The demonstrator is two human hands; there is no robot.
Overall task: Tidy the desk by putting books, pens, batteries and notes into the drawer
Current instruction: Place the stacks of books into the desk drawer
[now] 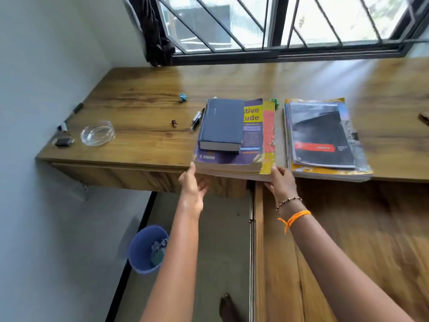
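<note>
Both hands are at the near edge of the book stack (234, 145) on the worktop (139, 105). The left hand (192, 189) touches its left corner, grip wide and loose; the right hand (279, 182) clasps the right corner, fingers underneath. Pens (197, 119) and a battery (174, 123) lie just left; a second stack (325, 138) sits right.

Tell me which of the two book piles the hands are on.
The left stack, topped by a dark blue book; both the left hand and right hand touch its front edge. The right stack lies untouched.
</note>
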